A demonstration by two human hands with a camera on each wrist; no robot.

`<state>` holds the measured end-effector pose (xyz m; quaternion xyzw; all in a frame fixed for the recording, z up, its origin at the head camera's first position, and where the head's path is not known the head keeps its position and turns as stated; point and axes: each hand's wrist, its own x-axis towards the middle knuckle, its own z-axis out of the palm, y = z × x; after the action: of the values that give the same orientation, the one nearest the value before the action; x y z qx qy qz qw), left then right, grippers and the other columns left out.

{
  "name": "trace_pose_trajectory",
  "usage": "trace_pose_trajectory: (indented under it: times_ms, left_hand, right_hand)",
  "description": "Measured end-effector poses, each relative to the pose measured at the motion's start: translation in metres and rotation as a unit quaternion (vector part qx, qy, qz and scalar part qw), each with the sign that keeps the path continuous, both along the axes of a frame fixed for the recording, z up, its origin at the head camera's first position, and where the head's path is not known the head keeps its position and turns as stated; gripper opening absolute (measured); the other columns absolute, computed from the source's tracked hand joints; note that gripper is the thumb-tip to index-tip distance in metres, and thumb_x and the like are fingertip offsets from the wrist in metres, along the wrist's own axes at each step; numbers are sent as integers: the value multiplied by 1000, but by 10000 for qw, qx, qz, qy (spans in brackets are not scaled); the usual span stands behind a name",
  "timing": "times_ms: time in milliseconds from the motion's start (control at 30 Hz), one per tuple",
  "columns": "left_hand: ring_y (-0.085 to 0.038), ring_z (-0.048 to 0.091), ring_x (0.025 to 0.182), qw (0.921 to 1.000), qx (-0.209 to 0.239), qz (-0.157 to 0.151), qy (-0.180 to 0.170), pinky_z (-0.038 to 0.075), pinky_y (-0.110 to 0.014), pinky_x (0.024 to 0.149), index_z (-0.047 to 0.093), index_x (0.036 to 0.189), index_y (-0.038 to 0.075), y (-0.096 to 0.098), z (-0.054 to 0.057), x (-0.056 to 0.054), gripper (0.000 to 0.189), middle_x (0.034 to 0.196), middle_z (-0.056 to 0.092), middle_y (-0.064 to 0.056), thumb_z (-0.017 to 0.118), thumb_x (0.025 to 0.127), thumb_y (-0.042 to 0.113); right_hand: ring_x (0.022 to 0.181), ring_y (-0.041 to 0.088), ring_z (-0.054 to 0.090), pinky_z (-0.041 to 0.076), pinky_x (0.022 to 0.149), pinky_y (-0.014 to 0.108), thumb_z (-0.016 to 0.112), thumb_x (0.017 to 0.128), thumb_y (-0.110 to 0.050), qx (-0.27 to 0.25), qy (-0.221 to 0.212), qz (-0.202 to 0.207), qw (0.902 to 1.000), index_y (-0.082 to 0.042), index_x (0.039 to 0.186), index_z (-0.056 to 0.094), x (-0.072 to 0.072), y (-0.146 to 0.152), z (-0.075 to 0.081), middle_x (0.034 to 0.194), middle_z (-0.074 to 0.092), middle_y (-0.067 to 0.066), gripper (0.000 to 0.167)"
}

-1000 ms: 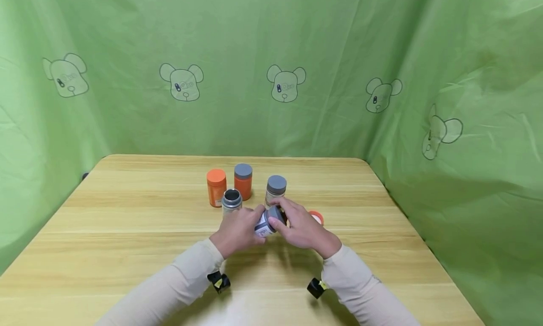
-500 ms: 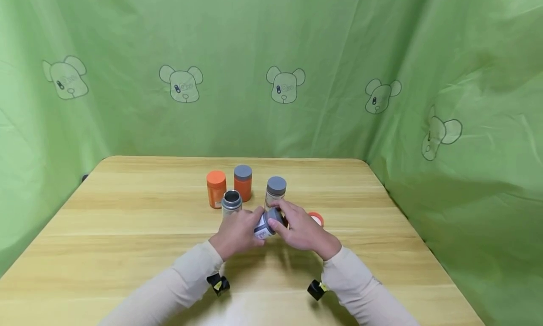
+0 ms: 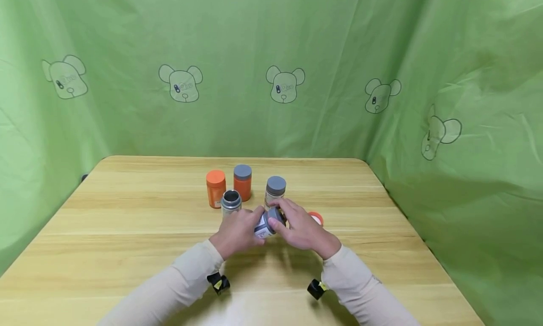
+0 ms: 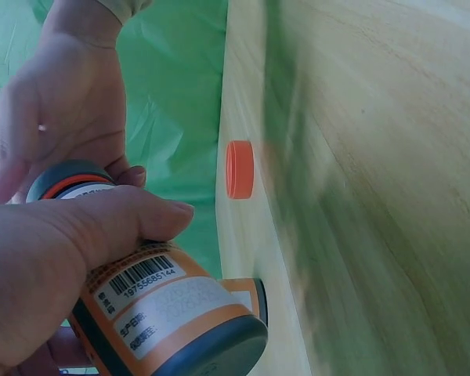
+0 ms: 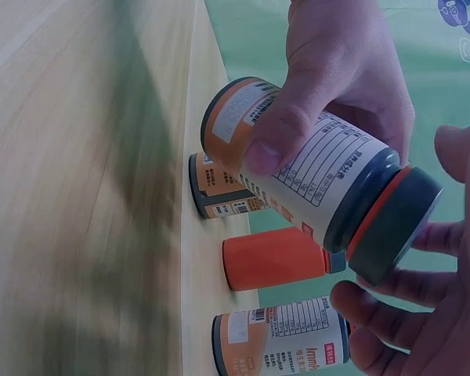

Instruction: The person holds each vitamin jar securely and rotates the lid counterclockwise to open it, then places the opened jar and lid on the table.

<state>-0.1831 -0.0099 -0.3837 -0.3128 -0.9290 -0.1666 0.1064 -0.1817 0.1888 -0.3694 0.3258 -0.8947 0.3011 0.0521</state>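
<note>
Green drape (image 3: 237, 43) hung behind wooden counter (image 3: 85, 250). Bottle (image 5: 337, 168) was tilted, off counter, long axis running left to right between hands. Left hand (image 3: 239, 232) gripped its body; right hand (image 3: 301, 229) was nearer cap (image 5: 395, 227), fingers (image 5: 388, 321) curled about it, thumb contact unclear. Orange lid (image 4: 240, 170) lay just beyond right hand.

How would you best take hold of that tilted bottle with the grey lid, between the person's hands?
Probably round the middle of the tilted bottle, coming from the person's left with the left hand. Its straight, round sides should suit curled fingers and thumb, and it leans with its grey lid toward the right hand, so that grip leaves the lid uncovered.
</note>
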Motion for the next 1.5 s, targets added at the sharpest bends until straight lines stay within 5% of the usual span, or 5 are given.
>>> trace_pose_trajectory:
  times_ms: [367, 600, 933, 1200, 1500]
  left_hand:
    - [-18, 62, 68, 10000, -10, -58, 32, 50, -30, 57, 57, 108, 8, -1, 0, 0, 55, 81, 65, -7, 87, 68, 31]
    - [-17, 61, 67, 10000, -34, -27, 48, 49, -30, 56, 57, 107, 8, 0, 0, 0, 55, 79, 64, -6, 87, 67, 32]
    - [-17, 61, 68, 9999, -125, 18, -81, 50, -29, 56, 57, 109, 8, 0, 1, 1, 56, 82, 65, -6, 87, 68, 32]
    - [-16, 60, 67, 9998, -118, 50, -120, 49, -28, 56, 57, 108, 9, 0, 1, 0, 55, 80, 64, -5, 87, 68, 32]
    - [-16, 59, 63, 10000, -76, 37, 12, 47, -27, 53, 57, 104, 9, -1, -2, -1, 54, 77, 63, -4, 87, 66, 32]
  right_hand:
    - [92, 19, 57, 49, 76, 36, 53, 99, -27, 68, 16, 51, 10000, -3, 131, 48, -1, 0, -2, 122, 57, 12, 40]
    - [105, 23, 55, 47, 87, 42, 54, 97, -28, 130, 38, 62, 9999, -5, 131, 49, -1, 0, -1, 124, 56, 13, 41]
    - [84, 16, 56, 48, 71, 32, 51, 100, -30, 176, -103, 8, 9998, -2, 131, 48, -2, -1, -1, 113, 58, 10, 42]
    - [103, 22, 56, 48, 84, 40, 55, 97, -26, 160, -68, -36, 9998, -5, 131, 49, 0, -1, 1, 126, 55, 13, 40]
    - [103, 21, 56, 49, 86, 41, 59, 94, -21, 70, 160, 211, 9996, -3, 129, 49, 0, -1, -1, 122, 55, 12, 40]
